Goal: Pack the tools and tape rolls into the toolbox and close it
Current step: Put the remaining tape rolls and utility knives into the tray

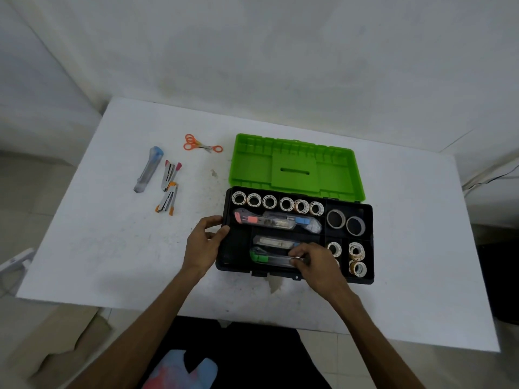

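Note:
The black toolbox lies open on the white table, its green lid tilted back. A row of small tape rolls fills the rear compartment; larger rolls and several small ones sit at the right. Utility knives lie in the middle trays. My right hand pinches the end of the green-tipped knife in the front tray. My left hand grips the box's left wall. A blue-tipped knife, two staplers and orange scissors lie on the table, left of the box.
The white table stands against a pale wall. Its front edge is chipped below the box. Cardboard lies on the floor at lower left, and a cable runs along the right.

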